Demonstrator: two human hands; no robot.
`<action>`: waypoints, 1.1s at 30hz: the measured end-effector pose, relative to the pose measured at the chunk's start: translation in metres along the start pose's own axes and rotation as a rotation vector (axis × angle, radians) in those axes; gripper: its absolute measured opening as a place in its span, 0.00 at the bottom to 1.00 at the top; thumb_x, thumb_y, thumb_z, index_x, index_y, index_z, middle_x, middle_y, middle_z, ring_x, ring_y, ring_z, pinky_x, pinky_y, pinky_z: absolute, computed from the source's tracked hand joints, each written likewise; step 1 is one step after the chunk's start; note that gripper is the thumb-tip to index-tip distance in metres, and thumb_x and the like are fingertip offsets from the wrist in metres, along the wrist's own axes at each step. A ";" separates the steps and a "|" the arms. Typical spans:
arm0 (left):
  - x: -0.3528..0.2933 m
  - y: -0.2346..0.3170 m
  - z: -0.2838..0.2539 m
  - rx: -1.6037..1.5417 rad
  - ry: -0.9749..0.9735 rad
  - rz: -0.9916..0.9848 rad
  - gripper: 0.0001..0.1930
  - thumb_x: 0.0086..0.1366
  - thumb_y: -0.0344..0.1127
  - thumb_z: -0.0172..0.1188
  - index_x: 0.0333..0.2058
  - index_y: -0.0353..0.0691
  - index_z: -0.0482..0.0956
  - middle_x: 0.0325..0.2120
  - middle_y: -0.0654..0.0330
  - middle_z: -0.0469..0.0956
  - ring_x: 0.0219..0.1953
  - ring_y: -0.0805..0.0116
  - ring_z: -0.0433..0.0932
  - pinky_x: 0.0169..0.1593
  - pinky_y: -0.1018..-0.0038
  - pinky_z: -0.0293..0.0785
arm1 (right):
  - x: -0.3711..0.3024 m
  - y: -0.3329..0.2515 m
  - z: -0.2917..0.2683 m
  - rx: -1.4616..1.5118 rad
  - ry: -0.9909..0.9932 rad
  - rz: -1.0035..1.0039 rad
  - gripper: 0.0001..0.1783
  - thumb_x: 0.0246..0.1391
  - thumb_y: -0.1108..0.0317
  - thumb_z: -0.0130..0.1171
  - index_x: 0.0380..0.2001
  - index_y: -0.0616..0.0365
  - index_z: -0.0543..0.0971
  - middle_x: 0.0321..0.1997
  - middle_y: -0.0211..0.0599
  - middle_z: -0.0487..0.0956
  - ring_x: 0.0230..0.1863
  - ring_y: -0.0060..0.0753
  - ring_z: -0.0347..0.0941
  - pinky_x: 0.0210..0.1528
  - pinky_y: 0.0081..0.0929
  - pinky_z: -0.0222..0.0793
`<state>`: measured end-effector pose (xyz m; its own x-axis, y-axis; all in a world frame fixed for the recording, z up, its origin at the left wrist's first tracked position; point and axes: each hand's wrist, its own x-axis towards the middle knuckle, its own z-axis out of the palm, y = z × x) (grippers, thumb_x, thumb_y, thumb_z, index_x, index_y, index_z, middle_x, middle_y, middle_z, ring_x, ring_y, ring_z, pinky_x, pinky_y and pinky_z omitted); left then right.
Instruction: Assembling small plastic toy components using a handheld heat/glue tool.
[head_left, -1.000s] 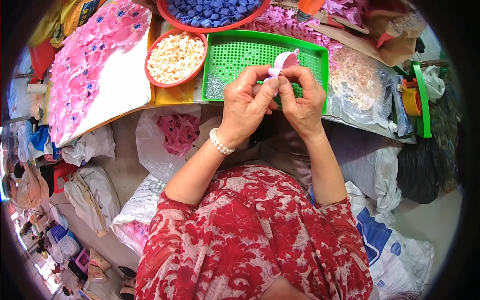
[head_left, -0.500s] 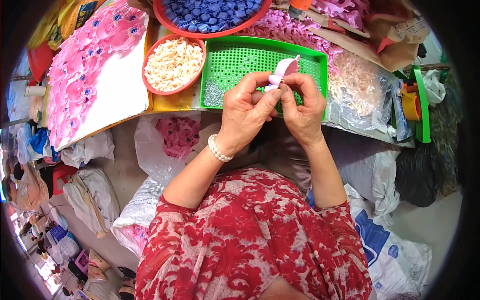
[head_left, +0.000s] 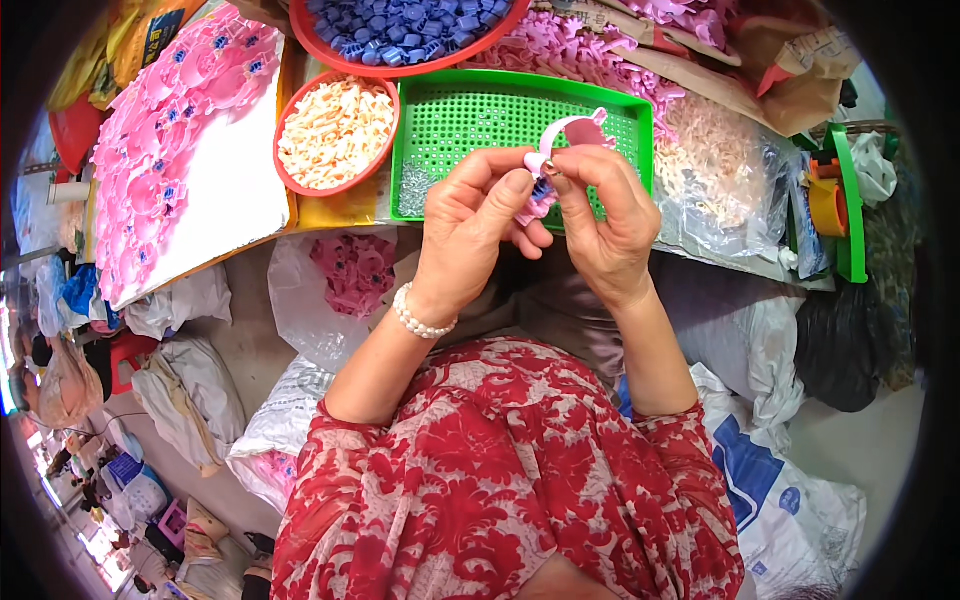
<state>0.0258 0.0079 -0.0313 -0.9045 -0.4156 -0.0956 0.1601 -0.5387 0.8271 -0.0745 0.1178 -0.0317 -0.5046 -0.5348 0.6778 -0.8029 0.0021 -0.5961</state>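
Observation:
Over the green tray (head_left: 612, 90) I hold a pink plastic piece (head_left: 537, 200) with a curved band at its top and a small blue part set in it. My left hand (head_left: 470, 225) is closed round its left side, thumb and forefinger pressing on it. My right hand (head_left: 607, 225) pinches a small shiny piece (head_left: 551, 169), seemingly metal, between thumb and forefinger, against the pink plastic piece. Its exact shape is too small to tell. Small silvery metal parts (head_left: 414, 188) lie in the tray's left end. A pearl-like bracelet circles my left wrist.
A red bowl (head_left: 335, 186) of cream-coloured parts stands left of the tray, a larger red basin (head_left: 388, 70) of blue parts behind. Pink pieces with blue parts (head_left: 170, 150) cover a white board at left. Loose pink parts (head_left: 560, 50) and clear plastic bags (head_left: 722, 215) lie at right.
The pink plastic piece has been turned, so its lower part with the blue bit now shows between my hands. My left hand has shifted slightly left and down.

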 end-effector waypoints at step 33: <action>0.005 0.006 -0.005 -0.330 -0.072 -0.239 0.19 0.67 0.36 0.43 0.50 0.26 0.64 0.34 0.48 0.77 0.20 0.66 0.78 0.20 0.76 0.78 | 0.012 -0.004 -0.025 -0.080 0.251 -0.217 0.08 0.43 0.82 0.59 0.31 0.67 0.76 0.33 0.47 0.77 0.33 0.42 0.76 0.36 0.31 0.73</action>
<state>0.0239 -0.0017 -0.0295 -0.9550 -0.2044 -0.2152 0.0497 -0.8249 0.5631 -0.0852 0.1326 -0.0098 -0.3738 -0.3058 0.8756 -0.9174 -0.0169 -0.3975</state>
